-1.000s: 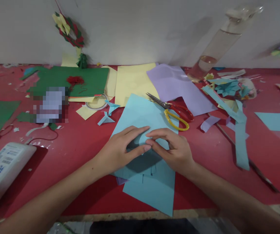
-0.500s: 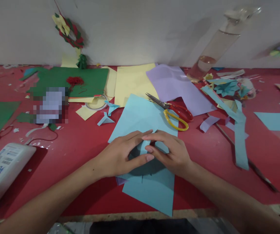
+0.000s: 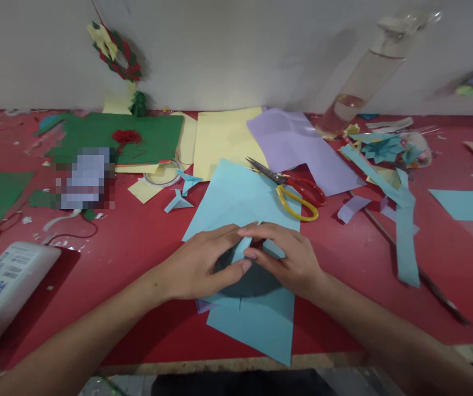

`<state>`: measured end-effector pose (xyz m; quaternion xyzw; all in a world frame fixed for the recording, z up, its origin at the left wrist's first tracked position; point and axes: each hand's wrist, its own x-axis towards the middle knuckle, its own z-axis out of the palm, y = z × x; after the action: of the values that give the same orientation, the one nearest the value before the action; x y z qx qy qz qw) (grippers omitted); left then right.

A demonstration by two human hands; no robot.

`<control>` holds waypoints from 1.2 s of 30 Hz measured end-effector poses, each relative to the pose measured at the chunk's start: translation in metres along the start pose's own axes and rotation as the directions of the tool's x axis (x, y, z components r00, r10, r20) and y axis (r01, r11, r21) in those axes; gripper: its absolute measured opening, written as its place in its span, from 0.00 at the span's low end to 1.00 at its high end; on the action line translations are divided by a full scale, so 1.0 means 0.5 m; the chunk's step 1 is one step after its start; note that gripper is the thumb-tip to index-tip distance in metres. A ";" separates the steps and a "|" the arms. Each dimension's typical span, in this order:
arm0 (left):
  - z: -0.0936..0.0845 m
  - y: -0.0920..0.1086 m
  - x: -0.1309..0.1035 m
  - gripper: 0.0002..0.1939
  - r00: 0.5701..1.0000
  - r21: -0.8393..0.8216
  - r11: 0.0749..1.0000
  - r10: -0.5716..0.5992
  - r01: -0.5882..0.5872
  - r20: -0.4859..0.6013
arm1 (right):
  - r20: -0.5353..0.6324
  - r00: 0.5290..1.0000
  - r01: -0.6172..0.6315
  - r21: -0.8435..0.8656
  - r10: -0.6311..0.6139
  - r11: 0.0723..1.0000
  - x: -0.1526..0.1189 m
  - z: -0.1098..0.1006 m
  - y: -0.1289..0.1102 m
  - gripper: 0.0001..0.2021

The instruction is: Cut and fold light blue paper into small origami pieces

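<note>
A small folded piece of light blue paper [image 3: 242, 248] is held between my two hands, mostly hidden by the fingers. My left hand [image 3: 209, 261] grips its left side, with the thumb low and the fingers over the top. My right hand [image 3: 288, 256] pinches its right edge between thumb and forefinger. Both hands are above larger light blue sheets [image 3: 257, 330] lying on the table. Just beyond them, scissors [image 3: 292, 190] with one red and one yellow handle rest partly on the blue sheet. Two small folded blue paper pieces [image 3: 179, 202] lie to the left.
On the red table [image 3: 137, 330] are a white power bank [image 3: 14, 286], a pixelated phone-like object [image 3: 86, 179], a tape roll [image 3: 162, 173], green sheets [image 3: 154, 135], yellow paper [image 3: 228, 137] and purple paper [image 3: 302, 146]. A spray bottle [image 3: 352, 93] stands at the back. Blue strips [image 3: 407, 236] lie right.
The fingers have shifted slightly on the folded blue paper, with my left thumb moving a little left. Everything else stays where it was.
</note>
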<state>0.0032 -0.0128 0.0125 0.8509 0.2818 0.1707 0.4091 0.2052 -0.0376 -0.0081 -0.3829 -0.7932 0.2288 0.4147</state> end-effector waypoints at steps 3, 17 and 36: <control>-0.001 -0.001 0.001 0.16 1.000 -0.003 1.000 0.001 -0.001 -0.006 | 0.000 1.000 0.006 0.002 -0.006 1.000 0.000 0.001 0.001 0.12; -0.013 0.000 0.005 0.09 0.871 -0.417 0.887 -0.355 0.199 -0.339 | -0.112 0.980 -0.147 0.126 0.162 0.981 0.003 0.005 -0.004 0.20; -0.016 -0.016 0.011 0.16 0.849 -0.675 0.674 -0.511 0.300 -0.132 | -0.013 0.938 -0.325 0.307 0.346 0.895 0.002 0.006 0.006 0.19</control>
<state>0.0008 -0.0005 0.0114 0.5395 0.4524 0.2898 0.6483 0.2036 -0.0352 -0.0113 -0.4541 -0.6568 0.4014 0.4486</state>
